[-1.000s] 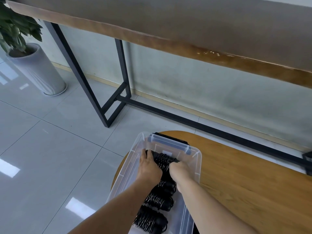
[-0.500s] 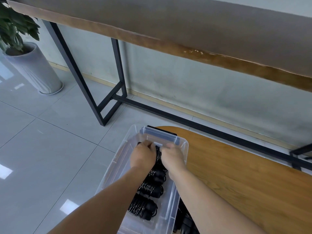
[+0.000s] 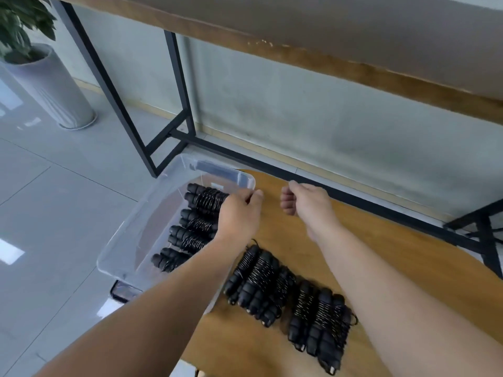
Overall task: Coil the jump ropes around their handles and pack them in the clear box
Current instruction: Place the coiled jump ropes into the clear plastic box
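Clear box (image 3: 130, 240): stood at left edge of round wooden table (image 3: 394, 254), partly overhanging tiled floor (image 3: 54, 213). Held four coiled jump ropes (image 3: 201, 221), black handles wound in black cord, laid crosswise in a row.

Left hand (image 3: 239, 216): over right rim of box at its far end, beside the farthest bundle; fingers curled, contact with rim or bundle could not be told.

Right hand (image 3: 304, 202): above bare table, just right of box; fingers curled into a loose fist, nothing seen held.

Further coiled ropes: two clusters on table, one (image 3: 258, 287) near box, other (image 3: 321, 322) to its right.

Also noted: black metal frame (image 3: 179, 85) under wooden counter; potted plant (image 3: 49, 80) at far left.
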A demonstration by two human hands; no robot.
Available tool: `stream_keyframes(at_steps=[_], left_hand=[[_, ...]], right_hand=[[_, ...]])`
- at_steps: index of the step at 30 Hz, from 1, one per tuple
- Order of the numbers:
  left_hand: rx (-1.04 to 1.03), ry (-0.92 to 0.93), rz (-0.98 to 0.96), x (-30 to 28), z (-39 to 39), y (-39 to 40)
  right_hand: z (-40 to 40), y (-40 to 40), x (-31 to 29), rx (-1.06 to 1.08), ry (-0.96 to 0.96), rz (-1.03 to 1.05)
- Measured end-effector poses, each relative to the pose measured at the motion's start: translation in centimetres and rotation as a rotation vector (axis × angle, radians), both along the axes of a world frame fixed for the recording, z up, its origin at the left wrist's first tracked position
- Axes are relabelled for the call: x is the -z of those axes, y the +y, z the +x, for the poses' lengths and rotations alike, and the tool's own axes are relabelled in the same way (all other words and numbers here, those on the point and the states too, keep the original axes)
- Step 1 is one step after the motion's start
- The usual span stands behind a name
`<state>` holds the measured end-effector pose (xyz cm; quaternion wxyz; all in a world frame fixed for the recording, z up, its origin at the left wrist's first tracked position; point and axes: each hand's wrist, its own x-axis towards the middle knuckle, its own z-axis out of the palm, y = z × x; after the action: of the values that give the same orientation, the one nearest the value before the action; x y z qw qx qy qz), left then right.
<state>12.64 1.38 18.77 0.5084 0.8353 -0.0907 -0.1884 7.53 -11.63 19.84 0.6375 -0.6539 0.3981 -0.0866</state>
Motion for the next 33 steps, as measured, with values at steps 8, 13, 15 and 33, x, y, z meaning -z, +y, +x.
stream_keyframes(at_steps=[8,13,15,33], left_hand=[[-0.117,0.235,0.058,5.1,-9.9,-1.8],[-0.252,0.554,0.057,8.0,-15.8,-2.1],[-0.259,0.648,0.071,9.1,-18.4,-2.7],[-0.656,1.122,-0.132,10.6,-24.8,-6.4]], right_hand=[[-8.2,-4.3,4.0,-0.180,0.141,0.009],[-11.9,-5.8,8.0,-0.301,0.293,-0.015],[-13.3,-6.6,9.7,-0.371,0.390,-0.089],[-17.7,-8.0,14.8,-0.786,0.704,-0.251]])
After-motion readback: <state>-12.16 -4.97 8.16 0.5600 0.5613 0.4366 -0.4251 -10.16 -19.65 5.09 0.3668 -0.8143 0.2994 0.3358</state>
